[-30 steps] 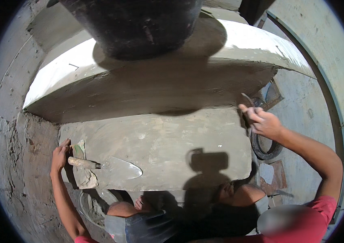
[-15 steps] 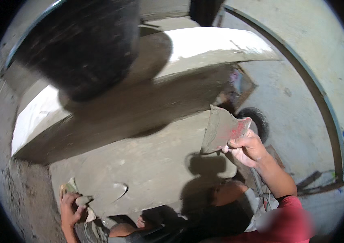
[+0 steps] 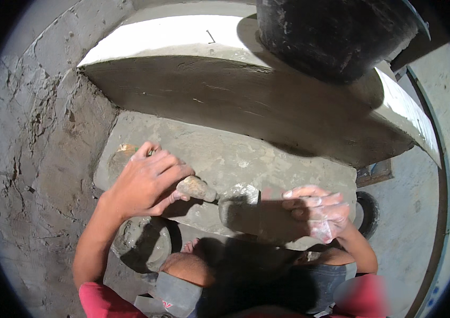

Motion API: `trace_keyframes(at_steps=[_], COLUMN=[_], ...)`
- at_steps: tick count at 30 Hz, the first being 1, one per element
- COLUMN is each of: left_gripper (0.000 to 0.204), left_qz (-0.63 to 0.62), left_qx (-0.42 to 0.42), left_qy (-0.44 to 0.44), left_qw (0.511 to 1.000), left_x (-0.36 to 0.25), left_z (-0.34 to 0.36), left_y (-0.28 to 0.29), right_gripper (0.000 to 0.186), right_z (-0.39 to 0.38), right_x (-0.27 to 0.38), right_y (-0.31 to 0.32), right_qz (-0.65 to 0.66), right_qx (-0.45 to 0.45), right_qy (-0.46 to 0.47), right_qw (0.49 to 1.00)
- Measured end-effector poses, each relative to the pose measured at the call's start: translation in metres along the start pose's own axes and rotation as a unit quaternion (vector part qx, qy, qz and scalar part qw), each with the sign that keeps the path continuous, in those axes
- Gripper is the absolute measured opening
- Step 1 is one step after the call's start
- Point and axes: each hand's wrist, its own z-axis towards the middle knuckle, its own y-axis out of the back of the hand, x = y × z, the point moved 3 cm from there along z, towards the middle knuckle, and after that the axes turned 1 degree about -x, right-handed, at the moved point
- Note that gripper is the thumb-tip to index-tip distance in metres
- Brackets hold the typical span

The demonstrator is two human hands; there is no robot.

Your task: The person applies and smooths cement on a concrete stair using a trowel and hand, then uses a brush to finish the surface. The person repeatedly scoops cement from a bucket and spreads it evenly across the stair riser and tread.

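In the head view, the left hand [image 3: 153,177], at about half past eight from the middle, has its fingers closed round the thick, mortar-smeared handle of a trowel [image 3: 197,188]. The trowel points toward three o'clock, its grey blade, with a bright patch of glare, lying near five o'clock. At four o'clock, the right hand [image 3: 324,212] has its fingers bent over a thin, flat scraper [image 3: 277,220], gripping its right-hand end. The scraper is in shadow and its near edge meets the blade in the picture; whether they touch I cannot tell.

Both tools are over a grey cement step [image 3: 209,142]. A small orange-brown scrap [image 3: 126,149] lies on it toward nine o'clock, just beside the left hand. At half past seven a round container [image 3: 140,244] holds grey mortar. A raised slab [image 3: 225,87] spans the twelve o'clock side, carrying a large black bucket [image 3: 336,37] at one o'clock. A black ring [image 3: 372,213] lies near four o'clock, past the right hand.
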Motion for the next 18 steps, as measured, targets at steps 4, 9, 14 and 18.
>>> trace_keyframes(at_steps=[4,9,14,18], left_gripper=[0.044,0.041,0.04,0.038], left_qz=[-0.012,-0.015,-0.004,-0.026], left_qx=[-0.041,-0.057,-0.073,-0.079], left_qy=[-0.031,-0.032,-0.027,-0.027], left_qw=[0.999,0.998,0.997,0.996], left_x=[0.005,0.005,0.003,0.004], left_z=[0.013,0.011,0.006,0.0], left_y=[0.008,0.01,0.007,0.009], right_gripper=[0.046,0.057,0.047,0.046], right_z=[-0.007,-0.018,-0.03,-0.041], right_x=[-0.007,-0.015,-0.031,-0.041], right_y=[-0.001,0.005,0.004,0.005], right_qz=[-0.09,-0.139,-0.232,-0.281], right_qx=[0.025,0.028,0.02,-0.009], right_qy=[-0.001,-0.018,-0.069,-0.13], right_qw=[0.996,0.99,0.97,0.951])
